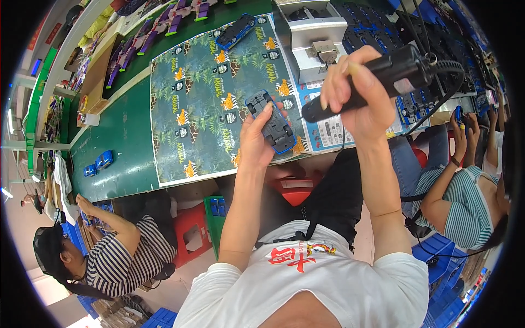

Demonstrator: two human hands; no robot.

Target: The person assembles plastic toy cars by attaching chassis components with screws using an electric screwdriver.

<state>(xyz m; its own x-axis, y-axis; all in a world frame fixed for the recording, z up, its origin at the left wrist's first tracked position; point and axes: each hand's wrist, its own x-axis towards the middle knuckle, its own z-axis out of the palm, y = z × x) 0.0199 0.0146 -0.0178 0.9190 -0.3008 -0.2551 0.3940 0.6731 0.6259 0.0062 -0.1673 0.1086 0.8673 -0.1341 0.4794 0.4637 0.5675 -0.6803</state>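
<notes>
My left hand [256,136] grips a blue toy car [279,131] turned over, its black underside facing up and my thumb pressed on it. Wrapped around a black electric screwdriver [402,71] is my right hand [365,101]. The tool's narrow tip points left toward the car, a short gap apart from it, and a coiled cable runs from its back end. A second blue toy car [236,31], also underside up, lies on the far part of the patterned sheet [202,104].
A grey metal machine [311,35] stands beyond my right hand. Many black-and-blue car parts [372,38] fill the far right. Two blue cars [103,159] sit on the green table [128,169] at left. People work on both sides; hanging cables cross the right.
</notes>
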